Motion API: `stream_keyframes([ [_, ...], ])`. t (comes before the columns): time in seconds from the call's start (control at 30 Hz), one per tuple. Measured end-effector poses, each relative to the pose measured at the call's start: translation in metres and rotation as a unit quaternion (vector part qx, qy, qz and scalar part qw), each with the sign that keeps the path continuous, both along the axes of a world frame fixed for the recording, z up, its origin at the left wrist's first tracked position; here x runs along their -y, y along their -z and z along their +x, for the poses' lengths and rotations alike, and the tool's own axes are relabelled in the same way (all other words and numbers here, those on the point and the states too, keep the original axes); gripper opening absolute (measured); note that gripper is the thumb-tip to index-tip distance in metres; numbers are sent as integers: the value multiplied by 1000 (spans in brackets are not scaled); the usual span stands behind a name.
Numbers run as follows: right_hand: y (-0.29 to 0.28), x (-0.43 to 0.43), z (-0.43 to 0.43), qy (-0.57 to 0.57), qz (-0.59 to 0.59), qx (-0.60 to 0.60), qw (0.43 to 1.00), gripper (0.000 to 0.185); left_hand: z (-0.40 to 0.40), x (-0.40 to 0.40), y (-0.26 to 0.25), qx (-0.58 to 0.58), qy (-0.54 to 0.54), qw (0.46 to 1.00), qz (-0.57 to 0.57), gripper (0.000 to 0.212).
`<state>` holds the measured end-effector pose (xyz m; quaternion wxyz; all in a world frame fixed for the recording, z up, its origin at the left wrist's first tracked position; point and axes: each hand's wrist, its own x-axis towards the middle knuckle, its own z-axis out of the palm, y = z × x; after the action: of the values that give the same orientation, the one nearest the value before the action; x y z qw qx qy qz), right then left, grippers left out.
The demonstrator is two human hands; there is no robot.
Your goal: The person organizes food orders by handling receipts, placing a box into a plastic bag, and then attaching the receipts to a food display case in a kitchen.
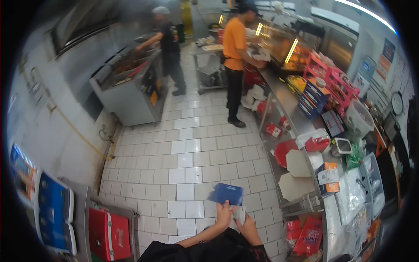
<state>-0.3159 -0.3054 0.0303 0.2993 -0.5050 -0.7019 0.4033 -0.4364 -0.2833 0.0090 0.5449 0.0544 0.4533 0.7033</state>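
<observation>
My left hand point(224, 216) is closed on the lower edge of a flat dark blue packet or folded carton point(226, 194), raised above the tiled floor. Just to the right, my right hand point(247, 228) pinches a whitish, paper-like piece point(240, 215) that lies against the blue item's lower right corner. The two hands are close together in front of my dark clothing. Blur hides the exact material of both pieces.
A steel counter point(284, 104) runs along the right, bearing an orange and blue box point(328, 178) and plastic bags. A person in orange point(234, 46) stands at it. Another person point(170, 49) works at a grill point(127, 95). A red cooler point(119, 234) sits lower left.
</observation>
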Motion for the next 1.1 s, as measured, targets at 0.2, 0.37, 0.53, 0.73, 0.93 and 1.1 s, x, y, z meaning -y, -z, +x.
stream_keyframes([
  [0.2, 55, -178, -24, 28, -55, 63, 996, 34, -72, -122, 14, -143, 202, 969, -3, 31],
  [0.37, 126, -327, 2, 147, -82, 78, 983, 30, -115, -217, 49, -156, 336, 921, -117, 30],
  [0.53, 204, -460, 33, 382, -337, -278, 815, 26, -158, -265, 159, -552, 426, 699, -158, 26],
  [0.73, 358, -649, 104, 363, -311, -522, 706, 30, -191, -286, 193, -261, 420, 767, -409, 21],
  [0.93, 301, -843, 71, 518, -297, -352, 721, 38, -213, -274, 171, -202, 246, 807, -498, 24],
  [1.1, 375, -854, 91, 417, -282, -376, 778, 42, -206, -342, 152, -134, 371, 807, -440, 21],
])
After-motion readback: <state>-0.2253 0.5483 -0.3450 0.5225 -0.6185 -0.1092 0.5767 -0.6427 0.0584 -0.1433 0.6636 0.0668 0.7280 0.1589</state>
